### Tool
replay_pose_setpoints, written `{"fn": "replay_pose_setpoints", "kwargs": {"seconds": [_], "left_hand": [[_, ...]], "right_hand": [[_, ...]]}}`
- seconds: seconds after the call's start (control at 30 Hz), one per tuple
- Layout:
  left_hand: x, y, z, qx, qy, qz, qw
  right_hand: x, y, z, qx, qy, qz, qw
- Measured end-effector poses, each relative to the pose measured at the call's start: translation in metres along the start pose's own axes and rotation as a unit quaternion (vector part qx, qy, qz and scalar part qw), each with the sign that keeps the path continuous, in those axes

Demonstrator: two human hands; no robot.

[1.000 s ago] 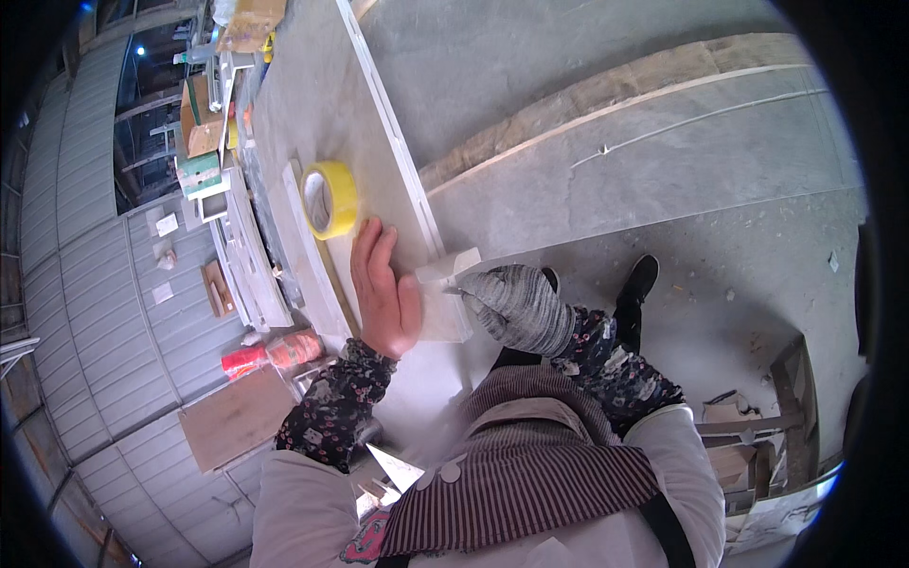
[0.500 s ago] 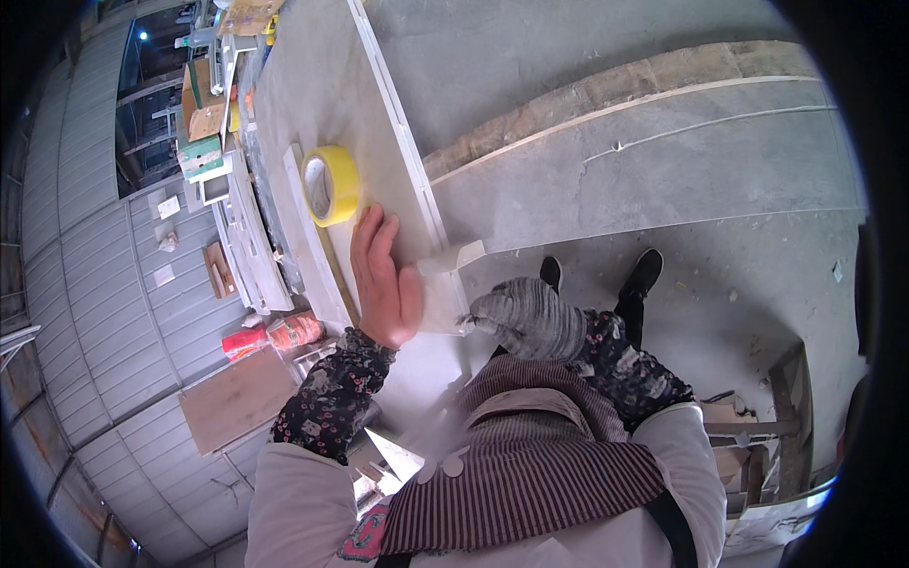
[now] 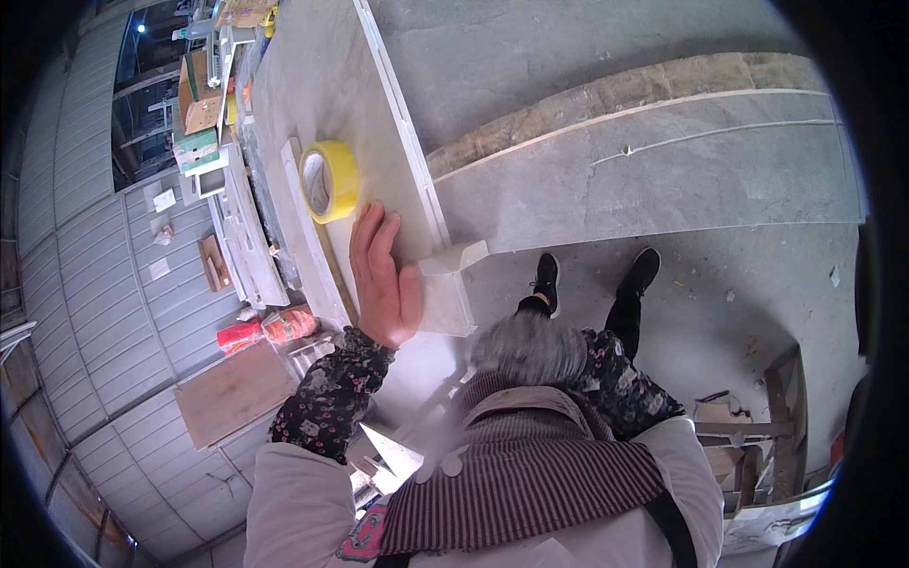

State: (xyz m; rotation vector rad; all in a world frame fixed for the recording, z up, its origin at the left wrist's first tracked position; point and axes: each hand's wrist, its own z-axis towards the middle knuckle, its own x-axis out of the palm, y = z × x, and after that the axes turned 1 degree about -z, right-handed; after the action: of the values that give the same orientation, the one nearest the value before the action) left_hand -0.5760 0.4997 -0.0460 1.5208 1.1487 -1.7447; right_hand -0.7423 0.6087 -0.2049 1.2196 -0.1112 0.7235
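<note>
My left hand lies flat, fingers spread, on the pale panel, just near the yellow tape roll; I cannot tell my gloved right hand's grip.

Daylight is pretty even and soft here, no harsh glare anywhere. My left hand is sharp and well lit on the pale slab. My right hand is just a grey smear of motion blur. Far left of my hand it goes dim, and the fisheye bends everything into black corners.
</note>
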Motion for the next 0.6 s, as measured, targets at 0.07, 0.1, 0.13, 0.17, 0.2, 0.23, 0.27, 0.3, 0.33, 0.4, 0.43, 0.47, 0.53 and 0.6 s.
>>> {"fn": "replay_pose_setpoints", "kwargs": {"seconds": [0.07,0.1,0.13,0.17,0.2,0.23,0.27,0.3,0.33,0.4,0.43,0.47,0.53,0.6], "left_hand": [[0.0,0.0,0.001,0.001,-0.001,-0.001,1.0],[0.001,0.0,0.0,0.007,-0.005,-0.003,1.0],[0.001,0.0,0.0,0.0,-0.006,-0.003,1.0],[0.001,0.0,0.0,0.0,-0.007,-0.003,1.0],[0.001,0.0,0.0,0.001,-0.005,-0.002,1.0],[0.001,-0.001,-0.001,-0.005,-0.001,-0.001,1.0],[0.001,-0.001,0.0,-0.007,0.0,-0.001,1.0],[0.001,-0.001,0.0,-0.009,0.001,0.001,1.0],[0.001,-0.001,0.0,-0.007,-0.001,-0.002,1.0],[0.001,-0.001,0.0,0.0,-0.002,-0.007,1.0],[0.001,-0.001,0.0,-0.002,-0.002,-0.005,1.0],[0.001,-0.001,0.0,-0.002,0.0,-0.005,1.0],[0.002,-0.001,0.0,0.0,-0.002,-0.003,1.0],[0.001,-0.001,-0.001,0.006,-0.003,0.002,1.0]], "right_hand": [[-0.003,0.004,-0.003,0.04,0.012,0.077,0.996],[-0.003,0.006,-0.002,0.062,0.021,0.114,0.991],[-0.004,0.008,-0.001,0.049,0.015,0.152,0.987],[-0.002,0.009,0.002,-0.011,-0.03,0.038,0.999],[-0.003,0.01,0.005,-0.046,-0.032,-0.033,0.998],[0.0,0.013,0.006,-0.047,-0.027,-0.068,0.996],[0.001,0.013,0.009,-0.045,-0.003,-0.132,0.99],[0.004,0.015,0.007,0.028,0.028,-0.05,0.998],[0.005,0.016,0.007,0.011,0.04,-0.019,0.999],[0.006,0.017,0.0,-0.025,0.1,0.029,0.994],[0.01,0.019,-0.004,0.054,0.142,0.106,0.983],[0.011,0.018,-0.007,0.097,0.083,0.123,0.984],[0.013,0.016,-0.012,-0.005,-0.061,-0.014,0.998],[0.015,0.013,-0.013,-0.009,-0.084,-0.091,0.992]]}}
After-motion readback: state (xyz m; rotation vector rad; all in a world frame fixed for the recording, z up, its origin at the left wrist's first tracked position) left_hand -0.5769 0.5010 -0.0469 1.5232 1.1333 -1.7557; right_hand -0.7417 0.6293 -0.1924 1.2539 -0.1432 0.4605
